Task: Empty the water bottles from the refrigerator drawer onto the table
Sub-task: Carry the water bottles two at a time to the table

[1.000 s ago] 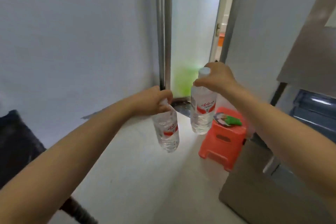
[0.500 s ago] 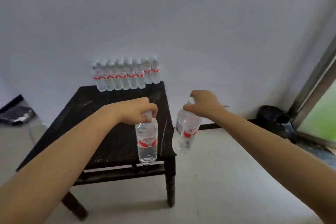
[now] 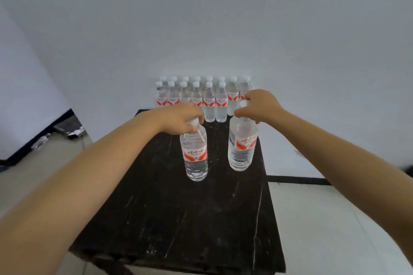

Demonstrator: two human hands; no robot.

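I had my left hand (image 3: 178, 118) and right hand (image 3: 259, 105) each pinching a water bottle (image 3: 195, 154) by its cap, both hanging upright over the black table (image 3: 178, 219), ready to join the far rows (image 3: 201, 96).

Two clear water bottles with white caps and red-and-white labels hang over the black table (image 3: 178, 219), each one held at its cap. The left bottle (image 3: 195, 154) is almost upright, with its label facing the camera; the left hand (image 3: 181, 118) grips its top. The right bottle (image 3: 242, 145) is a little tilted, its bottom toward the left, and the right hand (image 3: 259, 105) pinches its cap. Whether their bottoms touch the table top cannot be told. At the far edge of the table, against the wall, the same kind of bottles (image 3: 202, 96) stand upright in two close rows, touching each other.
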